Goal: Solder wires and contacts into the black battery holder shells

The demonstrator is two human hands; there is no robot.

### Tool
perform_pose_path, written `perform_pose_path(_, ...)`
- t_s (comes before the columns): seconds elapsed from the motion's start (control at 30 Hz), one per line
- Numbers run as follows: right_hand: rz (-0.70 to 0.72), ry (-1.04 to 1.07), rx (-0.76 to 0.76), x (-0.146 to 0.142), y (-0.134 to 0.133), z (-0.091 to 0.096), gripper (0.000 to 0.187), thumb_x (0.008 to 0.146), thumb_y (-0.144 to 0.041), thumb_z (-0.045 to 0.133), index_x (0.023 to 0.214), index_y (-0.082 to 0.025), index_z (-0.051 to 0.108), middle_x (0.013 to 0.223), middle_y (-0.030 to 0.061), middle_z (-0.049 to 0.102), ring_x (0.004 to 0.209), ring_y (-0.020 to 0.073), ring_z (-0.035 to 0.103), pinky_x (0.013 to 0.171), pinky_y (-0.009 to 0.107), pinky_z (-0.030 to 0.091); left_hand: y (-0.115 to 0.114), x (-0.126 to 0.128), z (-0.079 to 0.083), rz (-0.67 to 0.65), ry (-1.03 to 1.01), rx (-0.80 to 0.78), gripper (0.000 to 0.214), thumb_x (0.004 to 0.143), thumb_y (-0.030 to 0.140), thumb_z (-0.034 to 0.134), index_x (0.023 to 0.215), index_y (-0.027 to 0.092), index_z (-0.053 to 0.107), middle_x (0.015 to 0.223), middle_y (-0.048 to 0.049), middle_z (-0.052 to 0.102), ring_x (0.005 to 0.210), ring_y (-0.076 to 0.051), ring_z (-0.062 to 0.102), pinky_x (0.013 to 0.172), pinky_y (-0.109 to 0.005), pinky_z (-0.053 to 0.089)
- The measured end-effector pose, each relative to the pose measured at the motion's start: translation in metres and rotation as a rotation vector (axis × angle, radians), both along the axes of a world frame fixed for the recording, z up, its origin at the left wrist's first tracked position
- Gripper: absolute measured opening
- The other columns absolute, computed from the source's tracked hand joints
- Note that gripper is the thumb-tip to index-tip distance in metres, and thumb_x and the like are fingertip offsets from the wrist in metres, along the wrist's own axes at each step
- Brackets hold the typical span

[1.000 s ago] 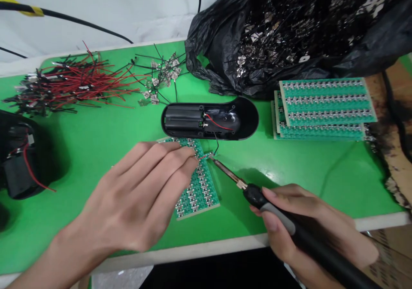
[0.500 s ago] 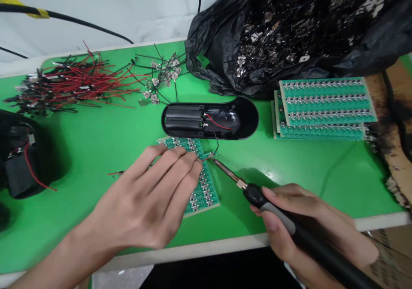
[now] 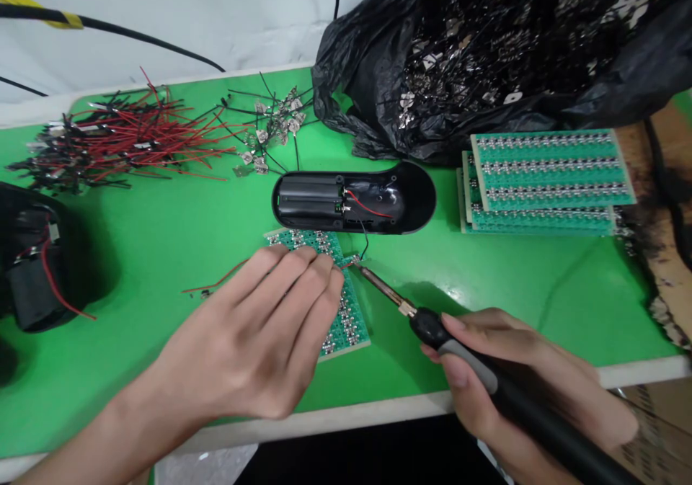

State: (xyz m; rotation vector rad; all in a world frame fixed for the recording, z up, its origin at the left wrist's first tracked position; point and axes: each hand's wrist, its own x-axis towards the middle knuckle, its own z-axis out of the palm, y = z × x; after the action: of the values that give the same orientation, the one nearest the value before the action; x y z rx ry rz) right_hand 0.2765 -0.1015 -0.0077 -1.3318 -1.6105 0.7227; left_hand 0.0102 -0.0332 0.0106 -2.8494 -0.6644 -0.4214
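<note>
My left hand (image 3: 264,326) is closed over a green circuit board panel (image 3: 351,319), pinching a red wire (image 3: 219,282). One end of that wire trails out left of the knuckles; the other reaches the solder point past my fingertips, which are hidden. In my right hand (image 3: 486,370) is a soldering iron (image 3: 465,362), held like a pen. Its tip touches or nearly touches a small board piece (image 3: 354,260) at the panel's right edge. A thin black wire (image 3: 366,243) runs from there up to the black plastic housing (image 3: 416,200), which holds two dark cylinders and another red wire.
Stacked circuit panels (image 3: 551,171) lie at right, beside a scorched wooden board (image 3: 643,161). Behind is a black plastic bag (image 3: 346,74) of metal tabs. Red and black wires (image 3: 145,139) and loose tabbed leads (image 3: 275,125) lie back left. Another black housing (image 3: 70,254) stands at left.
My left hand has shifted slightly to the right, and more of the red wire shows on its left. The soldering iron stays almost still at the same spot.
</note>
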Motion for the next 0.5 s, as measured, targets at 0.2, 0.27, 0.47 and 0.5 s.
perform_pose_path(0.2, 0.005, -0.001, -0.017, 0.0021, -0.0035, -0.0029, 0.035, 0.087, -0.006, 0.082, 0.115, -0.027, 0.081, 0.094, 0.0012, 0.085, 0.074, 0.0192, 0.083, 0.059, 0.024, 0.068, 0.0002, 0.0018, 0.0004, 0.012, 0.014, 0.024, 0.026, 0.103, 0.008, 0.052, 0.117, -0.004, 0.07, 0.109, -0.0243, 0.084, 0.092, -0.036, 0.083, 0.072, -0.049, 0.07)
perform_pose_path(0.27, 0.013, -0.009, -0.01, 0.003, -0.0041, -0.0032, 0.035, 0.087, -0.005, 0.081, 0.115, -0.027, 0.08, 0.093, 0.0015, 0.085, 0.074, 0.0191, 0.083, 0.059, 0.024, 0.068, 0.0003, 0.0019, 0.0005, 0.012, 0.018, 0.021, 0.027, 0.104, 0.007, 0.051, 0.118, -0.004, 0.07, 0.109, -0.0242, 0.084, 0.093, -0.037, 0.083, 0.073, -0.049, 0.07)
perform_pose_path(0.47, 0.01, 0.004, 0.011, 0.0017, -0.0007, -0.0019, 0.033, 0.088, -0.005, 0.081, 0.114, -0.025, 0.081, 0.091, 0.0003, 0.085, 0.073, 0.0175, 0.083, 0.058, 0.022, 0.068, 0.001, 0.003, 0.0013, 0.013, 0.008, 0.024, 0.027, 0.105, 0.006, 0.049, 0.116, -0.005, 0.07, 0.108, -0.0243, 0.084, 0.092, -0.038, 0.084, 0.073, -0.05, 0.069)
perform_pose_path(0.5, 0.005, 0.003, 0.024, 0.001, 0.0005, -0.0016, 0.032, 0.087, -0.005, 0.081, 0.111, -0.025, 0.081, 0.089, -0.0001, 0.085, 0.072, 0.0172, 0.083, 0.059, 0.021, 0.068, 0.0013, 0.0033, 0.0015, 0.007, 0.006, 0.021, 0.027, 0.105, 0.006, 0.048, 0.116, -0.005, 0.07, 0.107, -0.024, 0.084, 0.091, -0.038, 0.084, 0.072, -0.05, 0.069)
